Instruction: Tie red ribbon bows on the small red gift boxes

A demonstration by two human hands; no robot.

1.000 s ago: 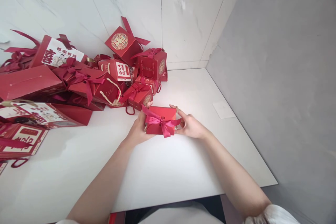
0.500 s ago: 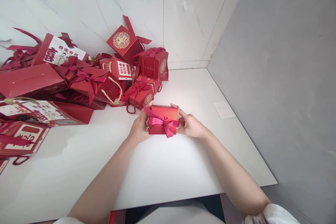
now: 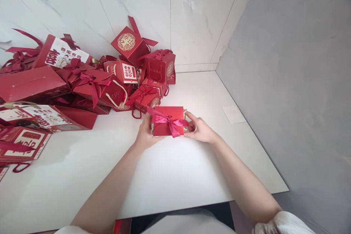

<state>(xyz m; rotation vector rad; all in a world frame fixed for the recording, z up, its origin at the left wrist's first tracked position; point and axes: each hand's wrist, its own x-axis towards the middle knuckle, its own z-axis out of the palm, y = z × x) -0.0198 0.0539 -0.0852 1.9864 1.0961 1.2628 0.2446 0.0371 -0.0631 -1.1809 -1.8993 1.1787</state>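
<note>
A small red gift box (image 3: 175, 112) sits between my two hands over the white table, its lid facing up. A pink ribbon bow (image 3: 170, 121) is tied across its top. My left hand (image 3: 146, 131) grips the box's left side, fingers partly hidden behind it. On the other side, my right hand (image 3: 200, 129) holds it with thumb and fingers at the right edge, by a gold cord handle (image 3: 185, 112). Whether the box's underside touches the table is hidden.
A heap of red gift boxes (image 3: 101, 84) with ribbons and cord handles covers the table's left and back. A pale square patch (image 3: 233, 114) lies on the white table (image 3: 175, 179) at right. A marble-look wall (image 3: 142, 0) and grey panel (image 3: 296, 80) border it.
The box has tilted a little in my hands and shifted slightly left and away from me, so its top shows flatter. Both hands keep hold.
</note>
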